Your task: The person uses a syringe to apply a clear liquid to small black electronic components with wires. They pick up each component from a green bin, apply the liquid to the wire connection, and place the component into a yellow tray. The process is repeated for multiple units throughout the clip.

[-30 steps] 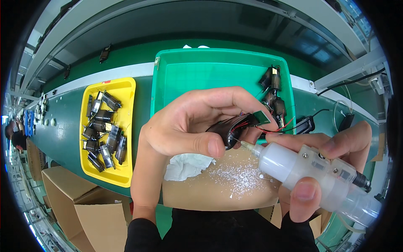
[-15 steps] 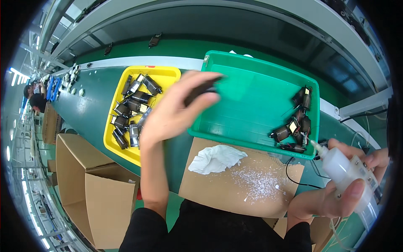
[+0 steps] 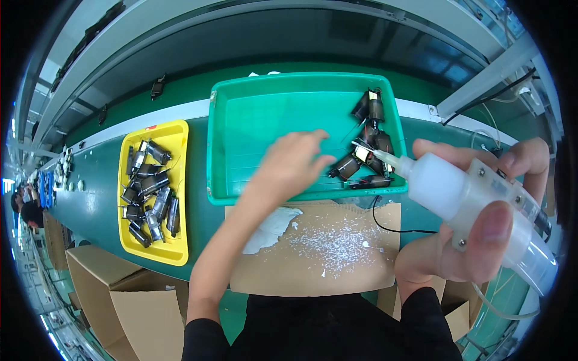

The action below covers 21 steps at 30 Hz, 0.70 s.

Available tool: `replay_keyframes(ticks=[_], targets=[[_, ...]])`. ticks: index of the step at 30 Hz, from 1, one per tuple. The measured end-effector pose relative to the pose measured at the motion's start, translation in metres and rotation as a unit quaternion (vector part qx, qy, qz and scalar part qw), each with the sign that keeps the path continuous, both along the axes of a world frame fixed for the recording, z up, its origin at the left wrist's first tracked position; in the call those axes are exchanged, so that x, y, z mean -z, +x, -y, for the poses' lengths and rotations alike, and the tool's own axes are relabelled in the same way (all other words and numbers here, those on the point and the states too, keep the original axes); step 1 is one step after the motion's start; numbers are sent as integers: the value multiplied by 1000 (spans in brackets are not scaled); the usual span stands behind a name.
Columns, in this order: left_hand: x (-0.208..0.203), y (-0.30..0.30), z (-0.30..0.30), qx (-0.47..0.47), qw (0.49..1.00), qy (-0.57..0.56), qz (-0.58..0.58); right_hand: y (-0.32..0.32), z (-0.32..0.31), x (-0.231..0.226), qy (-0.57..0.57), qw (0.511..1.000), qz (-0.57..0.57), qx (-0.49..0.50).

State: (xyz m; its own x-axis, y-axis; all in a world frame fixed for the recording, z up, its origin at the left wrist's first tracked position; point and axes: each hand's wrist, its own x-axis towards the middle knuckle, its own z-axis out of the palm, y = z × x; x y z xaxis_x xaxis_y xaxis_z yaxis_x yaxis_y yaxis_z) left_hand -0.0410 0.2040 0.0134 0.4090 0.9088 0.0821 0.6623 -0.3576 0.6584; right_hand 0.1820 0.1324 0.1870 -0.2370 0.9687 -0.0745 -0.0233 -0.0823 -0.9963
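Note:
My left hand (image 3: pixel 289 165) is over the green tray (image 3: pixel 215 144), thumb and forefinger apart. No motor shows in it, though its underside is hidden. My right hand (image 3: pixel 481 240) grips a translucent white dispensing bottle (image 3: pixel 438 188) with a screwed-on plate, a pointed nozzle and a thin hose. The nozzle points left, in front of several small dark motors (image 3: pixel 345 167) heaped at the tray's right end. More such motors (image 3: pixel 155 182) lie jumbled in the yellow tray (image 3: pixel 182 240) on the left.
A cardboard sheet (image 3: pixel 307 280) at the bench's near edge bears white specks (image 3: pixel 337 243) and a crumpled white cloth (image 3: pixel 268 231). A black cable (image 3: pixel 391 228) runs to the right. An open cardboard box (image 3: pixel 144 313) stands at lower left, and metal framing (image 3: pixel 481 84) rises at right.
My left hand moved right from beside the yellow tray to over the green one; the dark motor seen in it earlier no longer shows there. The view shifted, and the bottle appears larger.

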Motion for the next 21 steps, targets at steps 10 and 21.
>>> replay_keyframes(ticks=[10, 21], targets=[[19, 6, -7, 29, 995, -28, -88, -22, -3, 5, 189, 974, 121, -9], [-59, -42, -20, 125, 696, -250, 662, -65, -11, 36, 293, 923, 114, 220]])
